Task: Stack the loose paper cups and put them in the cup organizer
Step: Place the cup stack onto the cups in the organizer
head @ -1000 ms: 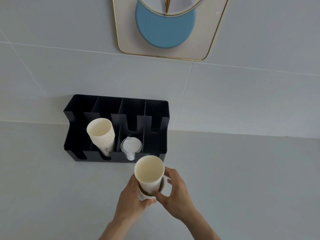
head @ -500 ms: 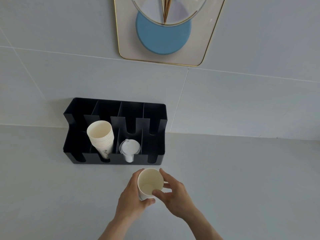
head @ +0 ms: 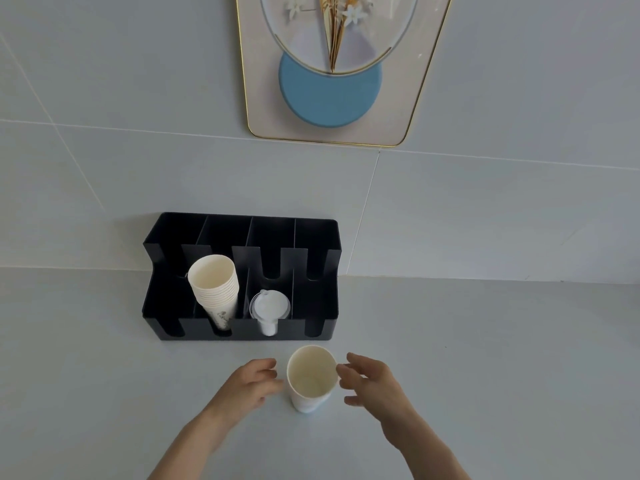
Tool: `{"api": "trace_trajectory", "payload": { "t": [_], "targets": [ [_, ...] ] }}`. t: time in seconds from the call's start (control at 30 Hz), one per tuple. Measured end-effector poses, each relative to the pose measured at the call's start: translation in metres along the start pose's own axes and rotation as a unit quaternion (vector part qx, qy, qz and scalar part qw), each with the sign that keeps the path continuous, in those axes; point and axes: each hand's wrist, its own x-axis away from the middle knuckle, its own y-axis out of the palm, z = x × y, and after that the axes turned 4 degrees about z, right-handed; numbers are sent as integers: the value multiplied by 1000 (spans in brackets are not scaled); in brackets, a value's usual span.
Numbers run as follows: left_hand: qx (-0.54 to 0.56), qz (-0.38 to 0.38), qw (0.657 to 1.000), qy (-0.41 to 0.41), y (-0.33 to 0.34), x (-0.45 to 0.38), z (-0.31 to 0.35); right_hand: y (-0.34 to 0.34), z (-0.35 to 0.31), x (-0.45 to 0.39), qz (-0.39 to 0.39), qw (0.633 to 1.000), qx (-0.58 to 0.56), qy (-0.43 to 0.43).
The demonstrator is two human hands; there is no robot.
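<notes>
Paper cup (head: 311, 377) stands upright on the pale countertop (head: 485, 358), mouth open to the camera, directly between the person's two hands. Left hand (head: 251, 384) sits just beside the cup's left wall, fingers loosely curled and holding nothing. Right hand (head: 372, 382) hovers on the other side, fingers spread wide and empty; whether a fingertip grazes the rim cannot be told. Beyond the fingertips, near the wall, rests the black cup organizer (head: 325, 271). Its second slot from the left holds a leaning stack of cups (head: 214, 289), and the slot to the right of that holds plastic lids (head: 269, 305). The cup looks light and thin-walled, so it would likely tip or crush under a hard squeeze. A gentle hold around the upper wall, just below the stiffer rolled rim, seems the safest place to grip.
</notes>
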Motion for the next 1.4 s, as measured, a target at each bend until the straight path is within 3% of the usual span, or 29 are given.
{"api": "trace_trajectory", "payload": {
  "t": [0.23, 0.6, 1.13, 1.4],
  "targets": [
    [18, 6, 999, -35, 9, -3, 31, 0, -20, -5, -15, 999, 17, 37],
    [27, 1, 1000, 10, -1, 2, 40, 15, -47, 10, -14, 998, 62, -21],
    [125, 97, 967, 200, -141, 17, 173, 53, -247, 23, 19, 974, 24, -223],
    [166, 158, 947, 226, -199, 12, 190, 109, -291, 4, 42, 967, -7, -252]
  ]
}}
